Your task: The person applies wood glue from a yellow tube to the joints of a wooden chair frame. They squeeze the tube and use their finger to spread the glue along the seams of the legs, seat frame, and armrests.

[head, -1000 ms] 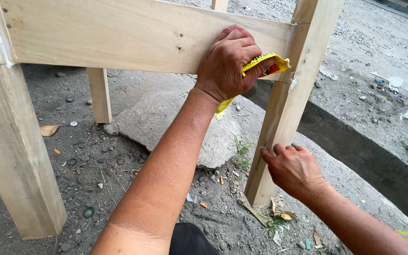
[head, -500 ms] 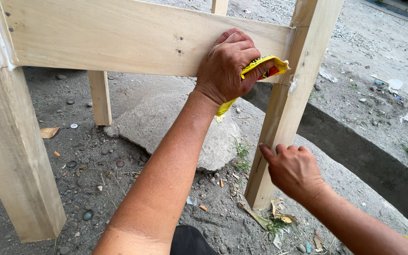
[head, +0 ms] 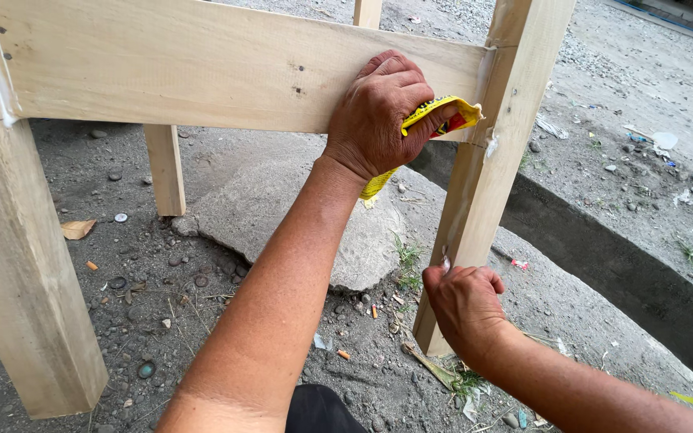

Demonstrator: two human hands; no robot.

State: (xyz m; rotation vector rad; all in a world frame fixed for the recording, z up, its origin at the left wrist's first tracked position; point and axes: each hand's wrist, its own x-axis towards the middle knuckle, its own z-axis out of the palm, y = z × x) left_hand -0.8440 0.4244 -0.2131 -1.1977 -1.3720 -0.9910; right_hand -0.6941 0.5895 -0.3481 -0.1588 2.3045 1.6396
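A bare pale wooden frame stands on gravelly ground. Its wide horizontal rail meets an upright leg at the right. My left hand presses a folded yellow packet with a red patch against the rail's right end, close to the joint. Lower down, my right hand is closed, with its knuckles against the same leg near the ground. Whether it holds anything, I cannot tell. White glue or filler shows along the joints.
A thick wooden leg stands at the near left and a thinner one behind. A large flat stone lies under the frame. A dark concrete ditch runs along the right. Pebbles and litter are scattered about.
My right hand has slid a little up and in against the leg. My left hand and the yellow packet stay at the rail's end.
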